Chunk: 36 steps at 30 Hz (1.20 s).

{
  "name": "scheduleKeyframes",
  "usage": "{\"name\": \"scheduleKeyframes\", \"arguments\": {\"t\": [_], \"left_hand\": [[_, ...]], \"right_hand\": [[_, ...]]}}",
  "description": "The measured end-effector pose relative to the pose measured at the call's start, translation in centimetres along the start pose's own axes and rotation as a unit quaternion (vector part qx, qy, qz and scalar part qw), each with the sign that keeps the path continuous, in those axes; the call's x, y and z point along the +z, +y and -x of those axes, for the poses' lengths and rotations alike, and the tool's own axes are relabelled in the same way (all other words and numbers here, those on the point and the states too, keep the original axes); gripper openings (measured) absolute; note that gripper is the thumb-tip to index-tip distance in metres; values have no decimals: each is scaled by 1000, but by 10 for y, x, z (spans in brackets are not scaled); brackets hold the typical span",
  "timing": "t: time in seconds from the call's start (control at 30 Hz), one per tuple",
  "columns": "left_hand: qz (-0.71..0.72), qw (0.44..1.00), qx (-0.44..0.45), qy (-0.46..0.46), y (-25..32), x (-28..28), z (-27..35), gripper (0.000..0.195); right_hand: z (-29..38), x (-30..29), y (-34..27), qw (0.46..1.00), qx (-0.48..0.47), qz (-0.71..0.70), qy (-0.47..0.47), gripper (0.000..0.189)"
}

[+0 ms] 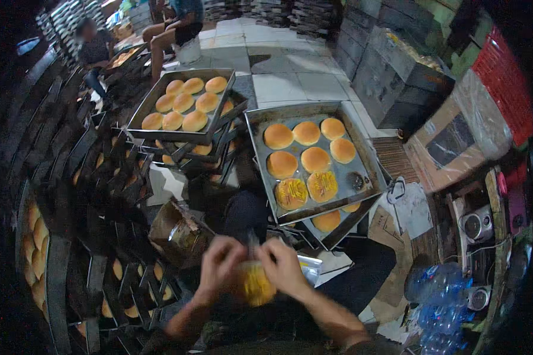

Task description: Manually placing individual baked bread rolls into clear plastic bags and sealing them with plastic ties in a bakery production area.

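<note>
Low in front of me, my left hand point(222, 262) and my right hand point(282, 264) pinch the top of a clear plastic bag with yellow print. A round bun seems to be inside the yellow-printed bag point(258, 285), which hangs between and below the hands and is blurred. Ahead and to the right, a metal baking tray point(263, 177) holds several bare golden buns point(315, 159). At its near side lie two buns in yellow-printed bags point(323, 186). By my right hand is a stack of flat plastic bags point(310, 268).
Another tray of buns point(131, 128) tops a stack at left ahead. Many trays fill the left side. An open cardboard box point(173, 239) stands by my left hand. Blue-tinted plastic bottles point(444, 301) and a radio point(475, 226) are at right. Two people sit far back left.
</note>
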<state>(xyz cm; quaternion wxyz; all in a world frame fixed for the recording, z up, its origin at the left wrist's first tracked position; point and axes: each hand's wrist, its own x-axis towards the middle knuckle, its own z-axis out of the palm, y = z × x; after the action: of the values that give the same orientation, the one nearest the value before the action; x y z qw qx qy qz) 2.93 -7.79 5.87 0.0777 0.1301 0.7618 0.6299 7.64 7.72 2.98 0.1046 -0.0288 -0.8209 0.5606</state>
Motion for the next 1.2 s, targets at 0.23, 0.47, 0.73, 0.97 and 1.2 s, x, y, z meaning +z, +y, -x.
{"name": "scheduleKeyframes", "arguments": {"t": [0.23, 0.47, 0.73, 0.97, 1.2], "left_hand": [[-53, 978, -111, 167, -92, -3, 42, 23], [253, 894, -332, 161, -28, 5, 36, 27], [173, 942, -197, 210, -8, -22, 21, 38], [161, 970, -151, 103, -39, 8, 20, 23], [161, 962, -168, -143, -56, 95, 9, 19]], "right_hand": [[48, 23, 75, 971, 237, -4, 37, 25], [41, 23, 20, 932, -164, 320, -50, 52], [-92, -176, 52, 981, 157, 111, 19, 65], [50, -93, 146, 940, 13, 340, -23, 18], [115, -7, 145, 819, -217, 514, -133, 38]]}}
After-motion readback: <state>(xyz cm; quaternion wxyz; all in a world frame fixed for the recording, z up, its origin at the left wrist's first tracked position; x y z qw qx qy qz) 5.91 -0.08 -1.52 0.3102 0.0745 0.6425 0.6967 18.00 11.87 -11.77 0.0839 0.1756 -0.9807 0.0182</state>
